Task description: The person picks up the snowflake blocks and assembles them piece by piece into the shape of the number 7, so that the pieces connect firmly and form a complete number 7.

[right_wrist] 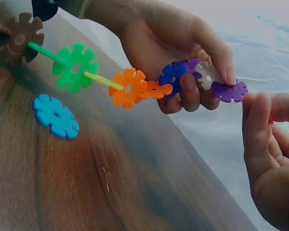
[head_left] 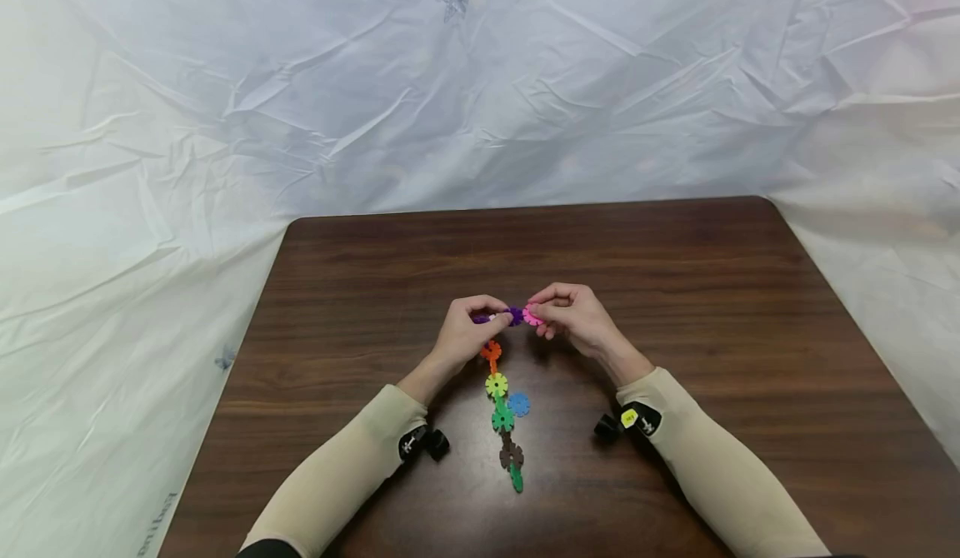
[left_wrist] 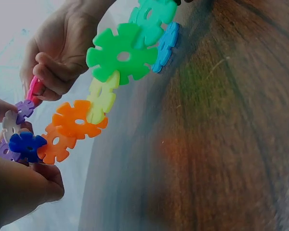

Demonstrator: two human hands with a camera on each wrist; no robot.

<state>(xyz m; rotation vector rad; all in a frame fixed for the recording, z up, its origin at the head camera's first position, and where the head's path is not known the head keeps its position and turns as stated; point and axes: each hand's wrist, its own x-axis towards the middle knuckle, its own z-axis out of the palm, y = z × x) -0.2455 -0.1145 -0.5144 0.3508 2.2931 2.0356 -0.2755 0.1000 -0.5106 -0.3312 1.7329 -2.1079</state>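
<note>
A chain of slotted plastic snowflake discs hangs from my left hand (head_left: 467, 331), whose thumb and fingers grip it around the white disc (right_wrist: 208, 75) and purple disc (right_wrist: 229, 91). With thumb and fingertips, my right hand (head_left: 577, 319) pinches a pink disc (head_left: 532, 315) at the edge of that purple disc; whether their slots interlock is hidden. Below the left hand the chain runs through a dark blue disc (right_wrist: 172, 77), orange discs (right_wrist: 127, 88), a yellow disc (head_left: 497, 385), green discs (head_left: 502, 416) and brown discs (head_left: 511, 456) toward the near side.
A light blue disc (head_left: 519, 404) lies on the dark wooden table (head_left: 360, 275) beside the chain, apart from it in the right wrist view. White sheeting (head_left: 525, 108) hangs behind the table's far edge and along its sides. Each wrist wears a small black camera.
</note>
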